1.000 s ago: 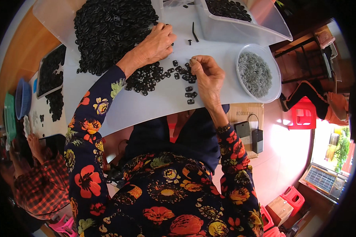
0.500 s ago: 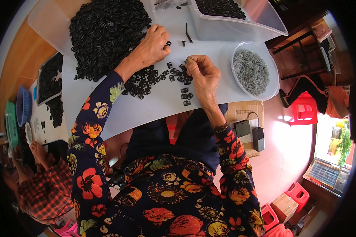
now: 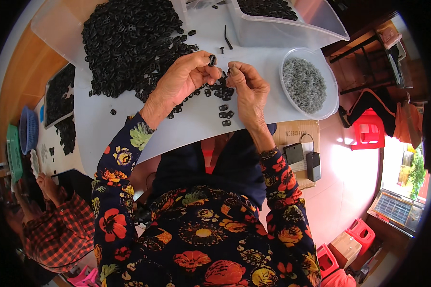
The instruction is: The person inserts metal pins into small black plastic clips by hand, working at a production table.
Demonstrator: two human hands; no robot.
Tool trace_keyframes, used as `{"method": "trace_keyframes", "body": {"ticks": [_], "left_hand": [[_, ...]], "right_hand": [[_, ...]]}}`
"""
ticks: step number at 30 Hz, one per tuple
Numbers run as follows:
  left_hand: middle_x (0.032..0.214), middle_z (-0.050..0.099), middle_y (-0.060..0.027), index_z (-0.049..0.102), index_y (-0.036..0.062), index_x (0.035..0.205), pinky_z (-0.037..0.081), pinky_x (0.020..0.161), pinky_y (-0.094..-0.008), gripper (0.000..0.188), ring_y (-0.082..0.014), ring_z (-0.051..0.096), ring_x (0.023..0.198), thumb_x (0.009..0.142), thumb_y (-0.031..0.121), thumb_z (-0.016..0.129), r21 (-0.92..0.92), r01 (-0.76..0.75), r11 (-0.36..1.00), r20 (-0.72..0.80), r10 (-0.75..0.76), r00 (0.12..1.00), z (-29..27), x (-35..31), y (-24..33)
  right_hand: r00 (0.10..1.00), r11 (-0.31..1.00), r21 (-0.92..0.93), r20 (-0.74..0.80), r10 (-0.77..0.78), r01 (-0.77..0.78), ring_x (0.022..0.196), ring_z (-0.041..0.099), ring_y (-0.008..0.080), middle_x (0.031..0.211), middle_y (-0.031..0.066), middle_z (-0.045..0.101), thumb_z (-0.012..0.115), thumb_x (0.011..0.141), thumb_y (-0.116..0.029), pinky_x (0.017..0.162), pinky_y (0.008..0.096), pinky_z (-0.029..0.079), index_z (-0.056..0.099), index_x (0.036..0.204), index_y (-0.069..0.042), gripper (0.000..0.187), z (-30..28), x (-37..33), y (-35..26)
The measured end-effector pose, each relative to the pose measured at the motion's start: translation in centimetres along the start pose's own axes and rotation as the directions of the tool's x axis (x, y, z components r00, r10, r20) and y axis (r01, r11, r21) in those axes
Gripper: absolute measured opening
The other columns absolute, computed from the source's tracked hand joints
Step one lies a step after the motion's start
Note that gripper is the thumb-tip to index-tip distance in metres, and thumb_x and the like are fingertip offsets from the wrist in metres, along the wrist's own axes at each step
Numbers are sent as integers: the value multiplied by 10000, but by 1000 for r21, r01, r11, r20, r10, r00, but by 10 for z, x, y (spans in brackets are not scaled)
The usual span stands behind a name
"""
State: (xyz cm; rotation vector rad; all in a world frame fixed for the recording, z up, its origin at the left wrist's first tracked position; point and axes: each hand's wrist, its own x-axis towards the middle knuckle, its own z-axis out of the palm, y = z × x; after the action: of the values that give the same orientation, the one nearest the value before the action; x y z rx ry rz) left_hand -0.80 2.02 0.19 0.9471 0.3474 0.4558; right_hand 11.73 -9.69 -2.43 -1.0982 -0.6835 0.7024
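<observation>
My left hand [image 3: 184,76] pinches a small black oval piece with holes [image 3: 212,60] between thumb and fingertips. Close to its right, my right hand [image 3: 250,93] has thumb and forefinger pressed together on a tiny dark part, mostly hidden by the fingers. Below and between the hands lie several small black rectangular two-holed pieces [image 3: 226,115] on the pale table [image 3: 143,138]. A large heap of black oval pieces [image 3: 127,43] spreads at the far left, reaching behind my left wrist.
Right of my right hand stands a clear round tub [image 3: 334,86] of small grey parts [image 3: 304,86]. Behind it is a clear bin [image 3: 273,36] with black pieces. A thin black rod [image 3: 228,37] lies nearby. At left, a person in a checked sleeve [image 3: 64,229] works beside a tray [image 3: 48,122].
My left hand has come away from the heap, moving right and nearer to my right hand, its oval piece now in plain view. My right hand stays nearly in place.
</observation>
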Motion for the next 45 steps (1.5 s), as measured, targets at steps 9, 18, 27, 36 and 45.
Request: {"method": "trace_keyframes", "body": {"ticks": [9,18,27,36,45], "left_hand": [[763,588,-40,578,16,991,450,696,-249,178,-128,545,749,892,158,538,171,-20,985,-73,32,997,-1,-5,-10],[717,593,-16,588,5,971,443,595,-224,165,-76,537,646,883,89,477,610,-102,786,-27,149,989,12,-7,-11],[739,629,-64,587,-12,946,453,581,-247,225,-107,544,630,874,149,447,531,-57,845,-32,87,996,1,-8,-21],[722,619,-36,622,1,961,451,600,-240,232,-90,539,631,860,164,491,637,-55,769,-67,126,990,14,-12,-11],[797,606,-8,614,5,1099,449,661,-225,286,-78,535,706,880,175,543,392,-48,919,-189,131,973,4,-11,-30]], "right_hand": [[995,1000,-4,99,-20,20,690,512,67,815,6,581,586,923,-107,654,212,451,622,984,32,157,0,-2,-1],[967,999,35,251,-34,26,746,509,86,880,34,577,524,949,-74,682,229,455,555,961,37,115,5,-2,-5],[983,999,25,182,23,-28,771,533,82,829,16,580,550,940,-91,736,225,465,573,965,32,128,1,0,-3],[986,998,-21,157,-49,53,733,549,69,835,18,604,567,937,-114,687,212,473,590,972,22,142,2,0,-3],[990,1000,-13,143,-5,6,769,605,67,889,26,638,561,942,-139,670,203,486,595,996,12,164,3,-1,-6]]}}
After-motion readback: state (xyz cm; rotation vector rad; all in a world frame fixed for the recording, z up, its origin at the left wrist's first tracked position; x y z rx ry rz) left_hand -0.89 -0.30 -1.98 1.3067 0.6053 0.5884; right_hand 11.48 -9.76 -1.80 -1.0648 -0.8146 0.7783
